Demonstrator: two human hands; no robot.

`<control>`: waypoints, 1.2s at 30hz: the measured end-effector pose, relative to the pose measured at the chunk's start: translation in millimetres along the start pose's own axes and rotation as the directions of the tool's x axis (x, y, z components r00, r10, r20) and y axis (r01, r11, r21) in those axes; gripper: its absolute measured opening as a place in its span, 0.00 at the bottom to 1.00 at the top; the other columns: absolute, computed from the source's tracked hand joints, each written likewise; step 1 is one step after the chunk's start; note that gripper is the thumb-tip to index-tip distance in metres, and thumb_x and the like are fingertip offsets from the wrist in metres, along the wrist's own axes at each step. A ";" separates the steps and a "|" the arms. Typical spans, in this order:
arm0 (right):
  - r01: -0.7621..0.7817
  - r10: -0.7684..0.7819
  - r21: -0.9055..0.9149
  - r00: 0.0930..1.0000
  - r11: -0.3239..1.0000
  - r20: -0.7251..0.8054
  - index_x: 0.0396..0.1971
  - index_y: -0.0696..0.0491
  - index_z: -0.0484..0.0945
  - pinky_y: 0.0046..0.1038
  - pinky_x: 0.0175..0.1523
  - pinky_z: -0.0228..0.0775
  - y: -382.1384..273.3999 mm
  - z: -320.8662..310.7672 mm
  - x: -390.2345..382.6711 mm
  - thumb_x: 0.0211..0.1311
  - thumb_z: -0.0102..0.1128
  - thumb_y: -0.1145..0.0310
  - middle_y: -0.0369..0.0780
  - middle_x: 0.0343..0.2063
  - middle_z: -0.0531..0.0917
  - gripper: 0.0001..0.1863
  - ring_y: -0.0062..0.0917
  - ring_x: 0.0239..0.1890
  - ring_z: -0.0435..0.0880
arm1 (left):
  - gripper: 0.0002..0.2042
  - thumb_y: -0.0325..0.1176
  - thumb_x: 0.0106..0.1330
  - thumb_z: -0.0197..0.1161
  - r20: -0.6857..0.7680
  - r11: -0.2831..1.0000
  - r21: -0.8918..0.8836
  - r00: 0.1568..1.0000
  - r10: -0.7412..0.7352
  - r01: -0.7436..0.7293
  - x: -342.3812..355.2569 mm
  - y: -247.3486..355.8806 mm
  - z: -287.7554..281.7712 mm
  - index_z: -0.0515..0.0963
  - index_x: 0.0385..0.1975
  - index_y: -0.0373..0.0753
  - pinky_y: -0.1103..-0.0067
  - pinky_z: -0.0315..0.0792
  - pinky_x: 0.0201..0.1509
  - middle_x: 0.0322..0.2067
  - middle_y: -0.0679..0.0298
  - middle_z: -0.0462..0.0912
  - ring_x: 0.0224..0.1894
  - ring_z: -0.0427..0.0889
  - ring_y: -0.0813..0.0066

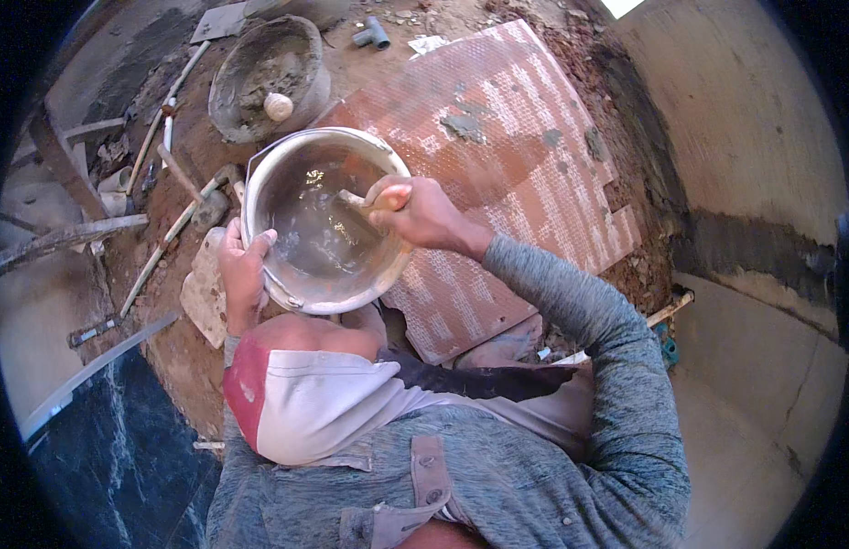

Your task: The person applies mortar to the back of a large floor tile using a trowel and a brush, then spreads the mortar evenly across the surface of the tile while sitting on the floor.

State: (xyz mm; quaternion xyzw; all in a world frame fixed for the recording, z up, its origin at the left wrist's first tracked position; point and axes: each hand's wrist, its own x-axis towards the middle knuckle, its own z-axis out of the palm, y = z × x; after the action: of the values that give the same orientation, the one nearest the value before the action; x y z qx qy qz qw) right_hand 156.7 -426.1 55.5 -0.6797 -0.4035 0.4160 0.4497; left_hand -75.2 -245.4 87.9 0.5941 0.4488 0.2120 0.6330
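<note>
A white bucket (256, 206) with a wire handle stands tilted slightly toward me, holding murky grey-brown liquid. Its left rim is gripped by my left hand (244, 272), thumb over the edge and fingers along the outer wall. Over the right side of the opening, my right hand (429, 217) is closed round a short, pale wooden-looking handle (353, 199). The rest of that tool is hidden by my hand or the liquid, so I cannot tell its kind.
Beyond the bucket sits a mortar-caked tub (225, 96) with a round pale object (278, 107) in it. Reddish patterned tiles (497, 183) with mortar blobs lie right. A hammer (191, 183), a thin pipe (159, 252) and a grey pipe fitting (372, 34) lie on the dirt.
</note>
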 end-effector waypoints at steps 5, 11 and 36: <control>-0.149 0.127 0.459 0.989 0.876 0.078 0.40 0.58 0.81 0.22 0.38 0.77 14.8 -62.3 -27.1 0.59 0.64 0.71 0.39 0.34 0.84 0.11 0.19 0.33 0.83 | 0.11 0.19 0.61 0.60 0.050 0.999 -0.036 0.999 0.009 -0.007 4.6 20.7 27.8 0.73 0.43 0.33 0.82 0.74 0.42 0.36 0.63 0.81 0.34 0.79 0.81; -0.300 0.364 0.293 0.911 0.908 -0.196 0.38 0.58 0.81 0.20 0.37 0.75 24.2 -166.2 -113.7 0.58 0.65 0.71 0.36 0.33 0.84 0.10 0.16 0.32 0.82 | 0.08 0.19 0.61 0.61 0.180 0.992 0.094 0.981 0.068 -0.086 19.8 22.8 55.6 0.73 0.39 0.34 0.84 0.72 0.39 0.32 0.66 0.80 0.32 0.77 0.83; -0.122 -0.025 -0.355 0.923 0.927 -0.383 0.37 0.51 0.80 0.36 0.45 0.74 71.8 -121.3 -219.6 0.53 0.64 0.69 0.43 0.33 0.82 0.10 0.38 0.39 0.82 | 0.09 0.20 0.60 0.60 0.252 1.000 -0.009 0.968 0.021 -0.019 41.6 27.5 88.1 0.74 0.40 0.35 0.84 0.71 0.39 0.34 0.66 0.80 0.32 0.77 0.82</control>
State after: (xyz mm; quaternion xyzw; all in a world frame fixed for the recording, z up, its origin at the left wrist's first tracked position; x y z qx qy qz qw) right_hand 209.7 -681.5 62.2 -0.8300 -0.3626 0.2031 0.3720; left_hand 25.4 -255.9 91.0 0.6184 0.3582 0.1428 0.6847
